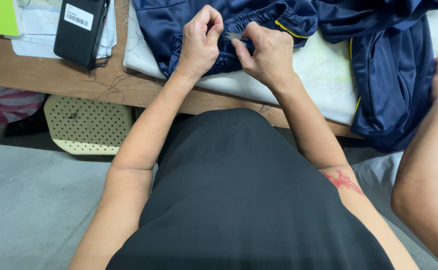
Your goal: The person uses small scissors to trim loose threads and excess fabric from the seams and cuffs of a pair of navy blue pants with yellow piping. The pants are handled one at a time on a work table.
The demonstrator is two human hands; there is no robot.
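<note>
Head view: a navy garment [259, 20] with a gathered waistband lies on a white pad [324, 75] on the desk [54, 75]. Both hands work its waistband — left hand [199, 42] pinching the fabric, right hand [269, 52] with fingers clamped on a small tool, too hidden to identify. How far the work has got cannot be told. Right of the garment, a co-worker's arm [429, 165] is cut off.

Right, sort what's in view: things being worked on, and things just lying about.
In hand: left hand and right hand pinch the navy garment on the white pad.

Lying about: black device, papers, perforated stool, another person's arm.
</note>
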